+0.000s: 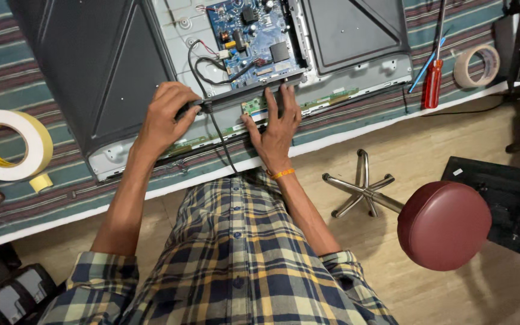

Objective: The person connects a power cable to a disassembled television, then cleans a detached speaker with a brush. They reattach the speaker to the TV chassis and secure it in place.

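open tv back, both hands on the lower edge

tv lies face down on the striped cloth, back cover partly off. blue circuit board is exposed at top centre, wires running down from it.

left hand is curled over the bottom edge, fingers closed on what looks like a dark strip or cable by the black wire; exact grip is hidden under the knuckles. right hand lies flat, fingers spread and open, pressing on the small green strip board at the edge.

handling guess: wide, thin, flexes if lifted by one corner. panel side is fragile; boards and ribbon connectors are delicate. hold by the metal frame edge, both hands well apart, not by boards or wires.

containers: none in view. loose around it: white tape roll at left, brown tape roll and red screwdriver at right, red stool on the floor.
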Demonstrator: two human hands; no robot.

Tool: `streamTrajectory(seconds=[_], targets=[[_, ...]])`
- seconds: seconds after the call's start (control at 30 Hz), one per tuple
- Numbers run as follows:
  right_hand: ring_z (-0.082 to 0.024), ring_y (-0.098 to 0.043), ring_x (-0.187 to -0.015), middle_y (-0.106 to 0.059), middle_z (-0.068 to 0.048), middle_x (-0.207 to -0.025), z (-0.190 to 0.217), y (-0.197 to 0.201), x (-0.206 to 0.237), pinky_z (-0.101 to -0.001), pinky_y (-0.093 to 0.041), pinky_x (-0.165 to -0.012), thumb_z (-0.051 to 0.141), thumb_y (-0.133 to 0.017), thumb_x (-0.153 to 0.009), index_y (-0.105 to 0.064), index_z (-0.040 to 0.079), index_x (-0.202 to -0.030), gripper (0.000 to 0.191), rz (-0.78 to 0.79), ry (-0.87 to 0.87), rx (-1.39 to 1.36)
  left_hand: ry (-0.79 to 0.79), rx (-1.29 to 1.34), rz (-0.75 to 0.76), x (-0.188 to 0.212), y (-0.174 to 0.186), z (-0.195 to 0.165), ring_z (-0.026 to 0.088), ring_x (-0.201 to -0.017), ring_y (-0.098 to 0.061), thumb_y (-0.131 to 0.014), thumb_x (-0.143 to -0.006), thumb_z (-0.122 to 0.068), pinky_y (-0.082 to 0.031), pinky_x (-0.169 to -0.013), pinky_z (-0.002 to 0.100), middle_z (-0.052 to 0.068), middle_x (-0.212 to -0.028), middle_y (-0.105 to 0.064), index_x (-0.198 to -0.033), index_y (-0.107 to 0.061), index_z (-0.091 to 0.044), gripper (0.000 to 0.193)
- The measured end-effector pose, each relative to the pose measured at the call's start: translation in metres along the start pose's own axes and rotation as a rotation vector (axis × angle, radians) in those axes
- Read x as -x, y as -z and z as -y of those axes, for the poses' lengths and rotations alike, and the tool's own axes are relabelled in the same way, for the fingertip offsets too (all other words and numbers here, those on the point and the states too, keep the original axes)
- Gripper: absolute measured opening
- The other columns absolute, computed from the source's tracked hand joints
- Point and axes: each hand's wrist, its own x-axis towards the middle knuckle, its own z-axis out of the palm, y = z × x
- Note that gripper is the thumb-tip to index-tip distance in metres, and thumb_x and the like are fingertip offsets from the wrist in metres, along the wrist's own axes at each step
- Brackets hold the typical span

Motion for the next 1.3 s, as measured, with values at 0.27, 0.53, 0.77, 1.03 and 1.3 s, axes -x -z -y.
streamTrajectory(seconds=[0.27,0.53,0.77,1.03,1.3], targets=[[-0.038,-0.028,-0.154,-0.034,-0.022,-0.161,-0.008,0.007,-0.001,-0.0538,-0.021,-0.124,0.048,-0.075,-0.096,-0.045,0.006,-0.154,0.078,0.012,0.068,-0.058,-0.001,-0.019,0.014,-0.003,-0.004,0.001,0.031,-0.114,-0.06,-0.078,-0.09,-0.005,-0.047,-0.101,0.043,0.013,-0.108,-0.068,-0.108,-0.07,-0.001,0.021],[-0.037,-0.032,-0.153,-0.039,-0.017,-0.159,-0.018,0.019,-0.002,-0.0519,-0.023,-0.125,0.039,-0.078,-0.098,-0.052,0.009,-0.151,0.066,-0.028,0.14,-0.069,0.103,-0.208,-0.187,0.02,-0.024,-0.019,0.037,-0.127,-0.056,-0.074,-0.093,-0.005,-0.042,-0.106,0.049,0.019,-0.127,-0.064,-0.131,-0.063,0.002,0.041],[-0.037,-0.042,-0.143,-0.049,-0.016,-0.147,-0.021,0.027,0.005,-0.0504,-0.031,-0.121,0.021,-0.079,-0.096,-0.063,0.008,-0.135,0.044,-0.019,0.112,-0.186,0.332,-0.252,-0.537,0.063,-0.035,-0.035,0.036,-0.128,-0.056,-0.068,-0.102,-0.006,-0.047,-0.11,0.047,0.017,-0.131,-0.064,-0.134,-0.062,0.0,0.034],[-0.033,-0.055,-0.124,-0.061,-0.013,-0.129,-0.021,0.044,0.011,-0.0473,-0.041,-0.11,0.008,-0.073,-0.096,-0.072,0.005,-0.119,0.024,0.014,0.166,-0.319,0.448,-0.315,-0.698,0.104,-0.041,-0.057,0.034,-0.117,-0.061,-0.067,-0.1,-0.007,-0.048,-0.103,0.046,0.015,-0.121,-0.068,-0.126,-0.065,0.0,0.026],[-0.031,-0.06,-0.109,-0.067,-0.01,-0.111,-0.017,0.059,-0.004,-0.0431,-0.046,-0.098,0.002,-0.071,-0.094,-0.071,0.003,-0.109,0.015,0.11,0.301,-0.462,0.528,-0.267,-0.778,0.123,-0.075,-0.084,0.033,-0.114,-0.066,-0.066,-0.103,-0.009,-0.052,-0.098,0.043,0.016,-0.121,-0.068,-0.124,-0.066,-0.001,0.023]])
